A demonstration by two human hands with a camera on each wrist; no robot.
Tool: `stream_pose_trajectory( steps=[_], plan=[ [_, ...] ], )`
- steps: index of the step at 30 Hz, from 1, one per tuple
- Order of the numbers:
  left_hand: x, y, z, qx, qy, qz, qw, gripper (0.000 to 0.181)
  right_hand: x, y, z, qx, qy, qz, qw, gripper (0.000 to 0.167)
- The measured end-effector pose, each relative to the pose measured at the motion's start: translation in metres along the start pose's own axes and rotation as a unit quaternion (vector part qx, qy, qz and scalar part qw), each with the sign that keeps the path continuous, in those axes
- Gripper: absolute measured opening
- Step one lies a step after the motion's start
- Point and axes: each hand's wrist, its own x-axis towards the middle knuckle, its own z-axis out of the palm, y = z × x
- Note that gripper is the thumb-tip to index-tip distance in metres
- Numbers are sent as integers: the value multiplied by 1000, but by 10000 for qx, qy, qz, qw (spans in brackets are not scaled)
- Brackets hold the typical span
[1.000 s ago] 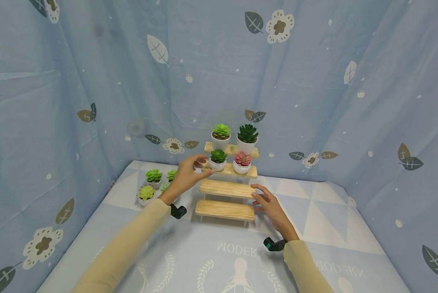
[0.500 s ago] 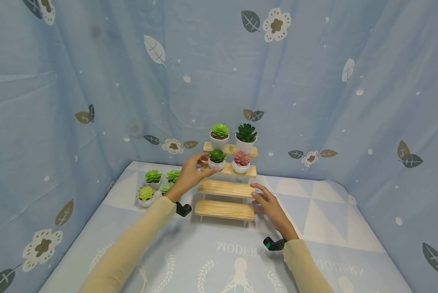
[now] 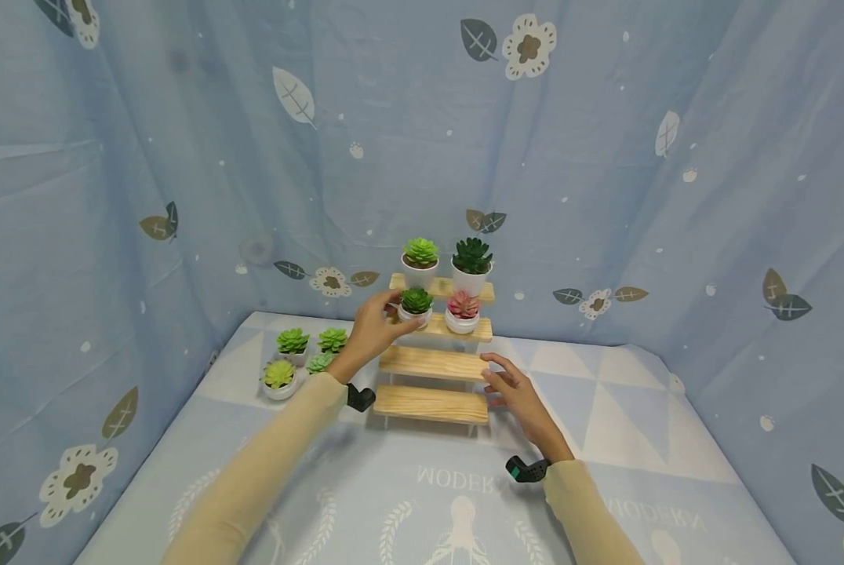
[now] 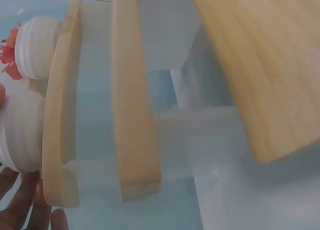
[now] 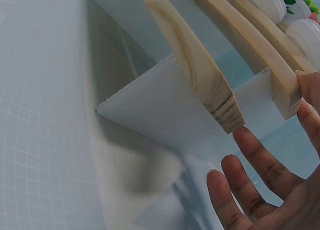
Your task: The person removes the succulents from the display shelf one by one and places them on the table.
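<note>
My left hand [image 3: 374, 333] grips a small white pot with a dark green succulent [image 3: 416, 301] at the left end of the stand's second tier from the top. In the left wrist view its fingers [image 4: 21, 205] reach under the side of the white pot, partly cut off by the frame edge. The tiered wooden stand [image 3: 432, 404] has pale board shelves on clear supports. My right hand [image 3: 528, 402] pinches the right end of a lower shelf board between thumb and finger; in the right wrist view its other fingers [image 5: 255, 150] are spread beside the lowest board.
Beside the held pot stands a pink succulent [image 3: 462, 308]. A light green succulent [image 3: 420, 255] and a dark green one [image 3: 472, 259] occupy the top tier. Several potted succulents, including a yellow-green one [image 3: 279, 377], stand left on the patterned tablecloth [image 3: 605, 408]. A blue curtain [image 3: 394, 141] hangs behind.
My left hand has moved right and closed round the dark green succulent's pot, from a spot just left of it. The right hand stays at the shelf end.
</note>
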Motion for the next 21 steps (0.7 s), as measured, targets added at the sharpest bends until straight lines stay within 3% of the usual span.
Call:
stream_pose_trajectory(
  steps=[21],
  plan=[
    [3,2,4,-166,18,58,9998,53,1,0,1,113,-9,56,9999,55]
  ],
)
